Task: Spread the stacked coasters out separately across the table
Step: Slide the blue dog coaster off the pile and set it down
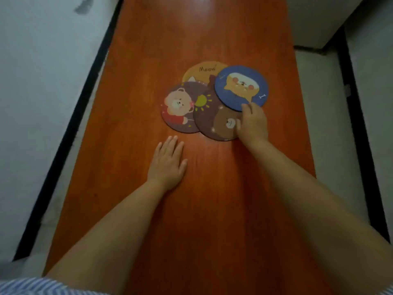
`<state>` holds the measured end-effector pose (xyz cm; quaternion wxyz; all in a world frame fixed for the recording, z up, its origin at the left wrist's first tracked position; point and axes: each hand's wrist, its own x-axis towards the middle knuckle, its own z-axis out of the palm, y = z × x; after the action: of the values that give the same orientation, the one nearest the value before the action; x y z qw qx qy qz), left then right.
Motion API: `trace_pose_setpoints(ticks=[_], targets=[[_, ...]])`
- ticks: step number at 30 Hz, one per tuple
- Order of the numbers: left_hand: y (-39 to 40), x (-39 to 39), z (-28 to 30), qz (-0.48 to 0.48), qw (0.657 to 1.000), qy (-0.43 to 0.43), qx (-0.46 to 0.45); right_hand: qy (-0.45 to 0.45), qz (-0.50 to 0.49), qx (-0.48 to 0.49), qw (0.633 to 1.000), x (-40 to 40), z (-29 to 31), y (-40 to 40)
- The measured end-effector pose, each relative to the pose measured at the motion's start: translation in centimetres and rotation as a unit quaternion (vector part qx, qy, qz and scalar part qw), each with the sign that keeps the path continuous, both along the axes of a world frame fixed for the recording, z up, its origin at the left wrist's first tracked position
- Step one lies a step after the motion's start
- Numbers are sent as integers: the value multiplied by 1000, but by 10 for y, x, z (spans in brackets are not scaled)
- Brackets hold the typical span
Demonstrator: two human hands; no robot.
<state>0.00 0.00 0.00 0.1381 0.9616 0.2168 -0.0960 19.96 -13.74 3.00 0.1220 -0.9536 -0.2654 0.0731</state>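
Several round coasters lie overlapping in the middle of the orange wooden table (148,50). A blue coaster (241,86) with a yellow dog sits on top at the right, tilted up at its near edge. My right hand (252,123) pinches that near edge. Under it lie a brown coaster with a bear and sun (214,118), a purple coaster with a pale bear (180,107) at the left, and an orange "Meow" coaster (202,71) at the back. My left hand (168,162) rests flat on the table in front of the coasters, fingers apart, holding nothing.
The table is long and narrow, with its left and right edges close to the coasters. Grey floor with black strips (70,135) runs along both sides. A striped blue sleeve or shirt (42,287) shows at the bottom left.
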Motion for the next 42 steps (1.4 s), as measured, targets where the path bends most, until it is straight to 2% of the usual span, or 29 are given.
trace_pose_setpoints(ticks=[5, 10, 14, 17, 19, 24, 28, 30, 35, 38, 42], targets=[[3, 6, -6, 1, 1000, -26, 9, -27, -48, 21, 998, 24, -14, 20], [1, 6, -8, 0, 999, -40, 19, -159, 57, 38, 985, 31, -12, 14], [2, 4, -10, -2, 999, -47, 24, -176, 69, 43, 981, 19, 4, 11], [3, 4, -8, 6, 998, -48, 28, -231, 111, 65, 964, -14, 16, -4], [-1, 4, -3, 14, 998, -53, 32, -226, 140, 61, 962, -40, 17, -24], [-29, -22, 12, 47, 995, -85, -12, -180, 141, 26, 973, -116, 9, -71], [-51, -80, 23, 6, 991, -135, 3, -130, 124, 19, 984, -186, 10, -92], [-58, -113, 28, 1, 991, -132, -13, -103, 116, 31, 987, -225, 11, -99], [-67, -191, 30, 34, 986, -109, -120, 103, 23, 99, 989, -318, 15, -101], [-70, -227, 30, 41, 986, -96, -133, 161, -26, 134, 977, -350, 18, -97], [-70, -256, 29, 23, 990, -90, -101, 181, 125, 60, 974, -354, 27, -103]])
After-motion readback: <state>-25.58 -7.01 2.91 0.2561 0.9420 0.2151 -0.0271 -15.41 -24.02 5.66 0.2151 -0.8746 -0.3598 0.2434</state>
